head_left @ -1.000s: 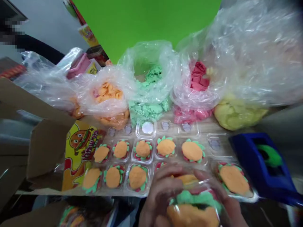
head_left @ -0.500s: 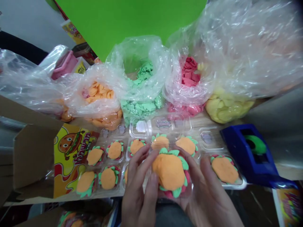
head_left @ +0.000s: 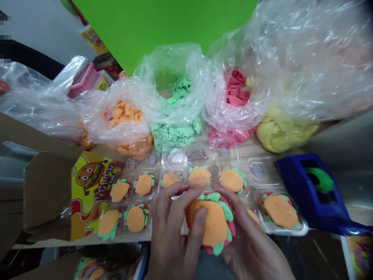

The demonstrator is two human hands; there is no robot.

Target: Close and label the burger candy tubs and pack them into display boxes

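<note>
Between my two hands, near the table's front edge, is a burger-shaped candy (head_left: 215,225) with an orange bun top and green and red layers, in a clear plastic box. My left hand (head_left: 177,229) grips its left side, the thumb pressing on the bun. Around the right side and underneath, my right hand (head_left: 247,233) supports the box. The box's raised clear lid (head_left: 190,157) stands behind the candy. Beyond my fingers sit similar burger candies (head_left: 233,179) in open clear boxes, and another box with a burger candy (head_left: 280,210) lies right of my right hand.
Along the back stand plastic bags of orange pieces (head_left: 126,112), green pieces (head_left: 177,132), red pieces (head_left: 237,91) and yellow pieces (head_left: 285,132). A blue tape dispenser (head_left: 317,194) is at the right. At the left are a printed burger carton (head_left: 87,194) and a cardboard box (head_left: 46,194).
My left thumb has moved up onto the bun. The candy's box has tilted and shifted slightly down, and its lid shows more clearly behind it. The view has shifted slightly.
</note>
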